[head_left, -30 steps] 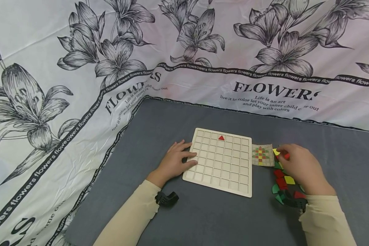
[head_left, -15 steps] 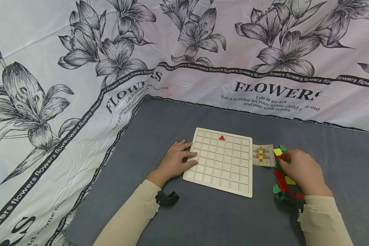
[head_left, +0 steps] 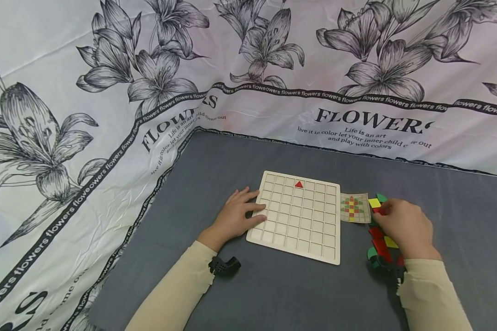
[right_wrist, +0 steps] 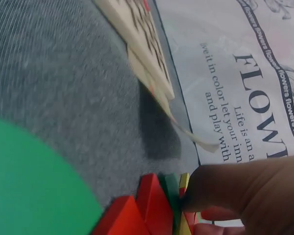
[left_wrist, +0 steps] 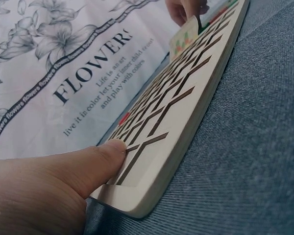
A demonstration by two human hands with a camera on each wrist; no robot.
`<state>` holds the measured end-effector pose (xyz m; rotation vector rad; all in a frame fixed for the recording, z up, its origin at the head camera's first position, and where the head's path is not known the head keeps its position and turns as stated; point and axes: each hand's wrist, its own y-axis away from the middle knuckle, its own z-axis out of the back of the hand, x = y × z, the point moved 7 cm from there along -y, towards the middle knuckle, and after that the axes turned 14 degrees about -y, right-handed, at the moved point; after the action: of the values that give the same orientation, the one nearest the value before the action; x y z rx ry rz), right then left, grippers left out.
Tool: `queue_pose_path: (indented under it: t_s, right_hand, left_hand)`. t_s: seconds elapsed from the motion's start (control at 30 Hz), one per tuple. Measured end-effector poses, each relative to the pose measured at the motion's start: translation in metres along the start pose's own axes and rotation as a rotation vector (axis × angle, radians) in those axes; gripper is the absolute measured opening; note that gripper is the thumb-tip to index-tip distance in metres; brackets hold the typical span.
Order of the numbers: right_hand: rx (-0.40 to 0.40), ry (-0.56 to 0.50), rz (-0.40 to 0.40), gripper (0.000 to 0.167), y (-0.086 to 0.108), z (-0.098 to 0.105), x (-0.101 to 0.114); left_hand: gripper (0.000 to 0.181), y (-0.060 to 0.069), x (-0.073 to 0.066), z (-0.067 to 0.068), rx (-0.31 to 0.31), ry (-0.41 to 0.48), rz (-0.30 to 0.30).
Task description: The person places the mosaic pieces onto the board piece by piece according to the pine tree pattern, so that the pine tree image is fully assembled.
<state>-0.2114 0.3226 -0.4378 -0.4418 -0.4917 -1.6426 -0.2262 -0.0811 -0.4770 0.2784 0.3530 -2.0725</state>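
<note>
Backdrop (head_left: 248, 115): creased white cloth with lily drawings, walling off the far and left sides for me.
Table cover (head_left: 294, 294): dark grey, finely ribbed; I see a wide stretch of it this side of the board (head_left: 294, 220).
Board: pale, thin, roughly square, rounded corners, gridded with shallow squares.
Left hand (head_left: 234, 218): relaxed, fingers extended over the board's left edge, thumb on its face, gripping nothing.
Right hand (head_left: 406, 227): bent down over the pieces (head_left: 381, 247), fingers curled; I can't tell whether they pinch one.
Card (head_left: 356, 209): patterned, bendy, at the board's right edge, its right end lifted.
Pieces: flat, red, green and yellow, clustered beside the card; a right finger touches a yellow piece (right_wrist: 183, 182).
Red triangle (head_left: 299, 185): in the board's top row.
</note>
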Motion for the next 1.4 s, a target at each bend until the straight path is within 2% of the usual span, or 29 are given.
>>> queue_pose_path:
  t_s: [0.17,0.33,0.47,0.87,1.23,1.4]
  right_hand:
    - [-0.016,-0.015,-0.038,0.043,0.001,0.001,-0.003]
    - [-0.078,-0.044,-0.026,0.043,0.001,0.01,0.001]
    - [-0.109,-0.056,0.013,0.043,0.0,0.016,0.012]
    - [-0.154,-0.067,0.099,0.037,-0.002,0.013,0.055]
    - [-0.095,-0.098,0.213,0.028,-0.014,-0.016,0.101]
    - [-0.019,-0.105,0.242,0.026,-0.022,-0.036,0.114]
  left_hand:
    - [0.042,0.001,0.0,0.002,0.003,-0.003,0.005]
    - [0.041,0.001,-0.001,0.004,-0.001,0.0,-0.002]
    - [0.04,0.002,0.0,0.005,-0.012,0.0,-0.004]
    - [0.044,0.001,0.0,-0.001,0.007,-0.007,0.005]
    - [0.042,0.0,-0.001,0.001,0.001,-0.019,0.0]
    - [0.043,0.0,-0.003,-0.001,0.001,-0.027,-0.005]
